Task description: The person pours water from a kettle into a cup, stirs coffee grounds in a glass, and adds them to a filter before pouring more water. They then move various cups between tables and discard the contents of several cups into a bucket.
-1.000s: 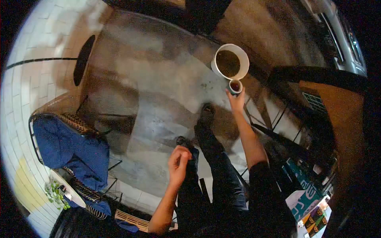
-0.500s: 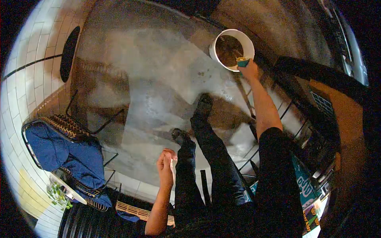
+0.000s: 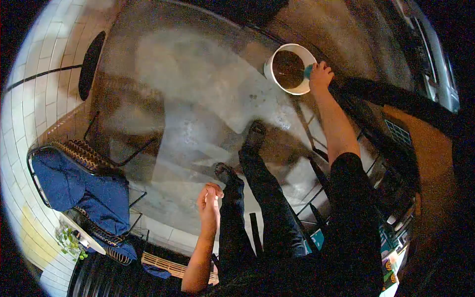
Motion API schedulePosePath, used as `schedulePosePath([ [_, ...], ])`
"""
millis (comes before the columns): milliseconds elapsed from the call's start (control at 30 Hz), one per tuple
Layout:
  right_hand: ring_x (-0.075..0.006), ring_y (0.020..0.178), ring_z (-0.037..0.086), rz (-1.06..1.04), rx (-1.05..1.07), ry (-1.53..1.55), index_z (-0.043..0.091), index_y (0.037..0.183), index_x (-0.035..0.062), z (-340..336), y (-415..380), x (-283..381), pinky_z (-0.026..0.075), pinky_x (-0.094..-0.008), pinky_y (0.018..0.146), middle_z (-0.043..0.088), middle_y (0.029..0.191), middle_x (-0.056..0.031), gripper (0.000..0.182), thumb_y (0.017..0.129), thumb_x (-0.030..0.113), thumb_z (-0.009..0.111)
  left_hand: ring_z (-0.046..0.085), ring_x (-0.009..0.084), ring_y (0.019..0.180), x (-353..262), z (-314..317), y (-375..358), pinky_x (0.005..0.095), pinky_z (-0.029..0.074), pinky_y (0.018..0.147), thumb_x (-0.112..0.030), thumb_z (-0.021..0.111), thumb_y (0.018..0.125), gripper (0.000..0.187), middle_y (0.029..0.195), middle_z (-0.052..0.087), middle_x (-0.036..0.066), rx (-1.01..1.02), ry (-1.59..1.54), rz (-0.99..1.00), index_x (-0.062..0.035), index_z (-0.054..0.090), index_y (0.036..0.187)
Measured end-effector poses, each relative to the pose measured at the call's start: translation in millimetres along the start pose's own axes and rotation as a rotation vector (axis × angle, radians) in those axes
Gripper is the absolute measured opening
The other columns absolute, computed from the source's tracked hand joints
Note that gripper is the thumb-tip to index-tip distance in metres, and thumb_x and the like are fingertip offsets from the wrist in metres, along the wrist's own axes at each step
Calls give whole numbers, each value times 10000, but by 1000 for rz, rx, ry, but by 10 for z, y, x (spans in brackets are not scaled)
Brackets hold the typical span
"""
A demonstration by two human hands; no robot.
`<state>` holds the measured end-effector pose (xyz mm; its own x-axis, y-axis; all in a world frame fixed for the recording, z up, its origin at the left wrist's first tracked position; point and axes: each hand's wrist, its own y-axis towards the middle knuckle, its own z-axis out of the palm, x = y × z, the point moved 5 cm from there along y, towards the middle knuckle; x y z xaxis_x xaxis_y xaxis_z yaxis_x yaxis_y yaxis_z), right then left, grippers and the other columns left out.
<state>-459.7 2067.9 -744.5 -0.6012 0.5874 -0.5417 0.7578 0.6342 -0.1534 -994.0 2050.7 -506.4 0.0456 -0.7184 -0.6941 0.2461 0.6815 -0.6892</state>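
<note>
A white bucket [image 3: 268,73] with brownish liquid [image 3: 288,69] stands at the upper right. My right hand [image 3: 322,76] is at its right rim, its fingers closed on a teal-green sponge [image 3: 308,71]. Most of the sponge is covered by the fingers. Low in the middle, my left hand [image 3: 210,198] hangs in the air beside my left leg, its fingers curled in. A pale patch shows by its palm, and I cannot make out whether it is something held.
At the left stands a chair with blue cloth [image 3: 81,185] over it, by a white tiled wall [image 3: 42,89]. A small green plant [image 3: 71,241] is below it. The grey floor [image 3: 198,89] has wet-looking patches. Dark furniture legs stand at the right.
My right hand has moved slightly right and turned over the bucket's rim, so the sponge's yellow face is out of sight. My left hand has hardly moved.
</note>
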Motion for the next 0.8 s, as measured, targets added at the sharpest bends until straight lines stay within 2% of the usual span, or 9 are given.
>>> schedulePosePath([
  [100, -356, 1075, 539, -123, 128, -238, 524, 1254, 182, -378, -44, -4, 508, -523, 747, 436, 1270, -127, 307, 950, 218, 547, 442, 137, 794, -80, -41, -40, 287, 360, 761, -243, 526, 1008, 268, 818, 480, 28, 4, -15, 37, -54, 513, 818],
  [233, -365, 1072, 543, -127, -126, -82, 521, 1246, 164, -653, -128, -129, 515, -517, 776, 426, 1280, -143, 407, 878, 263, 665, 448, 137, 797, -203, -122, -119, 289, 367, 765, -235, 520, 1011, 261, 824, 486, 32, -11, -84, 51, -53, 515, 824],
  [300, -390, 1066, 560, 46, 46, 450, 512, 1247, 110, -1063, -364, -269, 515, -506, 838, 419, 1294, -170, 596, 761, 316, 789, 455, 138, 804, -260, -205, -205, 287, 370, 768, -218, 511, 1016, 252, 832, 488, 36, -7, -126, 43, -52, 515, 827],
  [333, -410, 1078, 571, 54, 70, 718, 449, 1305, 27, -1012, -354, -296, 494, -470, 928, 447, 1311, -215, 835, 659, 354, 865, 455, 138, 804, -340, -225, -274, 287, 370, 768, -218, 511, 1016, 252, 832, 488, 36, -7, -131, 60, -52, 515, 827],
  [367, -410, 1078, 571, 52, 51, 728, 449, 1305, 27, -1100, -441, -262, 494, -470, 928, 447, 1311, -215, 835, 659, 354, 865, 455, 138, 805, -442, -226, -355, 288, 372, 768, -206, 504, 1018, 247, 833, 486, 36, -2, -129, 85, -51, 515, 827],
  [500, -342, 1168, 565, -59, -94, 1402, 395, 1358, -70, -1987, -1342, -352, 450, -410, 1000, 563, 1280, -236, 899, 717, 368, 847, 440, 156, 775, -869, -306, -783, 310, 374, 748, -207, 505, 1009, 260, 803, 461, 44, -17, -42, 145, -66, 477, 793],
  [567, -298, 1181, 563, 24, -107, 1532, 397, 1370, -65, -2392, -1924, -445, 438, -388, 1013, 573, 1290, -197, 879, 747, 369, 839, 446, 157, 780, -1104, -366, -1041, 311, 379, 754, -178, 492, 1013, 246, 811, 469, 49, 47, -38, 212, -58, 486, 798],
  [633, -265, 1208, 541, -31, 105, 1701, 358, 1394, -47, -2996, -2584, -659, 429, -376, 1024, 559, 1292, -184, 862, 768, 309, 832, 451, 131, 799, -1393, -357, -1330, 284, 371, 772, -176, 492, 1018, 234, 838, 486, 33, 147, -12, 270, -47, 502, 823],
  [800, -237, 1189, 544, 131, -64, 1945, 320, 1402, -63, -3925, -4142, -1455, 401, -361, 1051, 575, 1268, -161, 907, 763, 310, 844, 452, 119, 787, -1745, -202, -1912, 277, 370, 766, -194, 477, 1027, 264, 810, 494, 9, 309, 244, 360, -52, 503, 806],
])
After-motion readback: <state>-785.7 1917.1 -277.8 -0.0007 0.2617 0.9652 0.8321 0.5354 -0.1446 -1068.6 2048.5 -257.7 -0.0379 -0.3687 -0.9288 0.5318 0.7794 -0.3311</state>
